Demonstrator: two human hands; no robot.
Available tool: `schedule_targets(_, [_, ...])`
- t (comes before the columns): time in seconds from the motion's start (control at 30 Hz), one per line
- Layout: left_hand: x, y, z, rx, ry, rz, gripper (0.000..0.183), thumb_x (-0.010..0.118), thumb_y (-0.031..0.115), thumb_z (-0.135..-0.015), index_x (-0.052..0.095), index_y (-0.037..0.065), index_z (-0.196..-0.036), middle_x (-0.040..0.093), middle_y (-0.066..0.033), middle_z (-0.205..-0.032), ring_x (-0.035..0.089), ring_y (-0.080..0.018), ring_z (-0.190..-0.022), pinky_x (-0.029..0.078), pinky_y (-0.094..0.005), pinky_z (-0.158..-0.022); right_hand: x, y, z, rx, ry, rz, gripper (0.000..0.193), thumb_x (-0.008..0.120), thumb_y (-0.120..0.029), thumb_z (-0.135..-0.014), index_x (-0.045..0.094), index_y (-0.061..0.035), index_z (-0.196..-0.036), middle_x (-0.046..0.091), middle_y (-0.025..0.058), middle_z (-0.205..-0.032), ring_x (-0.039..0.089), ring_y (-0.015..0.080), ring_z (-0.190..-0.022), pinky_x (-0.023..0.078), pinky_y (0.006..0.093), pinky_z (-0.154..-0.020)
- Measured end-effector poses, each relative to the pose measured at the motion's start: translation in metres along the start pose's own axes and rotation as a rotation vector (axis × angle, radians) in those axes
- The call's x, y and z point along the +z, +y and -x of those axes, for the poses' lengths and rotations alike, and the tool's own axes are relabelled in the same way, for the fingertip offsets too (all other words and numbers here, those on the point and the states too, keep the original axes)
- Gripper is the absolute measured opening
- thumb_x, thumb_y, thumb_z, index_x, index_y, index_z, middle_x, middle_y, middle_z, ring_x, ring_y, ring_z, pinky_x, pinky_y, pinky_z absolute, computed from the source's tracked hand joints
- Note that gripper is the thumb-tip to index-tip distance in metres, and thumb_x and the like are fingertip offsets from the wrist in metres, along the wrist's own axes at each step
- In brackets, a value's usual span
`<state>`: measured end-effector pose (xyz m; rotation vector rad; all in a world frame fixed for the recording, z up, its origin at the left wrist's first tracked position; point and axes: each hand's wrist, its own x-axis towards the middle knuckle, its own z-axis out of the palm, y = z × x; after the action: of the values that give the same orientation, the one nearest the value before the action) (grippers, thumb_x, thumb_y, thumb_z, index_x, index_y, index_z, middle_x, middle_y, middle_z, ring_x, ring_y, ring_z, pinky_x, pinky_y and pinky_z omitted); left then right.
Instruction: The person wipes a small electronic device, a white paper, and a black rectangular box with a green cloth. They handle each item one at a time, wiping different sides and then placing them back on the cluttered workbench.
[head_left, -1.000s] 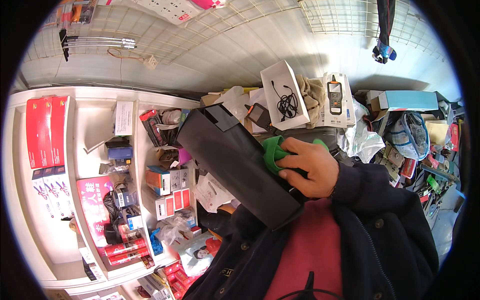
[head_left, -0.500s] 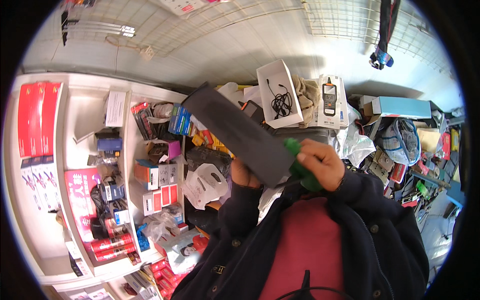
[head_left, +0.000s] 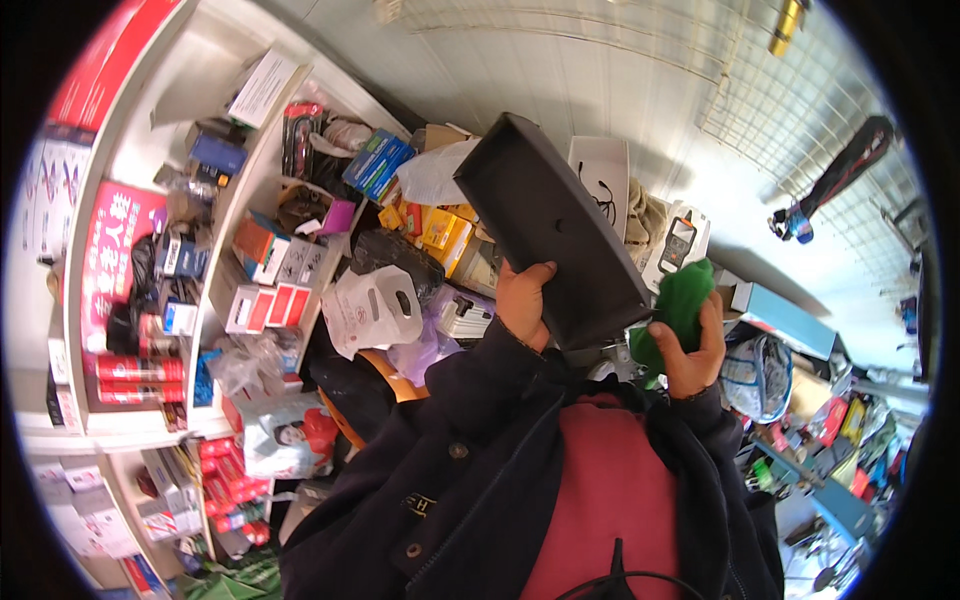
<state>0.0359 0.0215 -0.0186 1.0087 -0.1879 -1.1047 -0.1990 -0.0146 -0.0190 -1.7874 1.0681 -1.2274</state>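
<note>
A long black open box or lid (head_left: 545, 205) is tilted in front of me, its hollow inside showing. My left hand (head_left: 524, 306) grips its near left side, thumb over the rim and the other fingers hidden behind. A bunched green cloth (head_left: 684, 300) is in my right hand (head_left: 694, 356), just beside the box's lower right end. My right thumb and fingers are closed round the cloth. Whether the cloth touches the box I cannot tell.
A white box (head_left: 600, 165) with a black cable and a handheld device (head_left: 677, 243) lie behind the black box. White shelves (head_left: 225, 265) of packages stand at left. Near them are a white plastic bag (head_left: 372, 310) and yellow boxes (head_left: 443, 235). A blue-and-white bag (head_left: 756, 378) stands at right.
The black box has turned so that its hollow side faces me. My right hand and the green cloth have moved right, off its end. The whole view has swung round.
</note>
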Motion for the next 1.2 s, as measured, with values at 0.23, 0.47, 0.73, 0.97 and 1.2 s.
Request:
schedule_targets(0.23, [0.013, -0.01, 0.004, 0.037, -0.013, 0.006, 0.053, 0.056, -0.008, -0.087, 0.055, 0.002, -0.139, 0.069, -0.0138, -0.125, 0.068, -0.0301, -0.112, 0.056, -0.0434, -0.1, -0.006, 0.004, -0.007, -0.055, -0.189, -0.023, 0.062, 0.09, -0.03, -0.082, 0.062, 0.0063, -0.124, 0.057, 0.0163, -0.122, 0.059, 0.0308, -0.106, 0.047, 0.0342, -0.095])
schedule_targets(0.47, [0.027, -0.004, 0.015, -0.011, -0.098, 0.06, 0.057, 0.058, 0.002, -0.094, 0.047, 0.008, -0.15, 0.066, -0.0123, -0.132, 0.065, -0.0267, -0.12, 0.052, -0.0419, -0.104, 0.005, 0.001, -0.006, 0.104, -0.262, -0.18, 0.046, 0.081, -0.029, -0.093, 0.065, 0.0057, -0.118, 0.06, 0.0099, -0.107, 0.058, 0.022, -0.101, 0.046, 0.0312, -0.092])
schedule_targets(0.73, [0.02, -0.008, 0.01, -0.203, -0.272, 0.325, 0.055, 0.055, 0.042, -0.109, 0.048, 0.009, -0.151, 0.057, -0.0117, -0.147, 0.06, -0.0221, -0.127, 0.05, -0.0378, -0.106, 0.002, 0.006, 0.002, 0.313, -0.244, -0.409, 0.041, 0.071, -0.02, -0.097, 0.064, 0.0024, -0.13, 0.066, 0.0038, -0.115, 0.058, 0.0138, -0.106, 0.044, 0.0274, -0.096])
schedule_targets(0.97, [0.011, -0.007, -0.002, -0.195, -0.469, 0.055, 0.065, 0.06, 0.043, -0.106, 0.039, 0.01, -0.157, 0.052, -0.007, -0.151, 0.048, -0.0196, -0.14, 0.038, -0.0374, -0.117, -0.006, 0.011, 0.005, 0.38, -0.18, -0.537, 0.045, 0.063, -0.012, -0.095, 0.06, 0.0046, -0.136, 0.067, 0.0048, -0.119, 0.06, 0.0131, -0.107, 0.045, 0.0272, -0.096])
schedule_targets(1.2, [-0.008, -0.011, 0.003, -0.197, -0.611, 0.101, 0.08, 0.07, 0.045, -0.097, 0.038, 0.006, -0.159, 0.049, -0.0105, -0.158, 0.044, -0.0256, -0.147, 0.033, -0.042, -0.122, -0.011, 0.015, 0.006, 0.387, -0.24, -0.555, 0.046, 0.059, -0.007, -0.091, 0.061, 0.0049, -0.135, 0.067, 0.0045, -0.119, 0.061, 0.014, -0.107, 0.045, 0.027, -0.097])
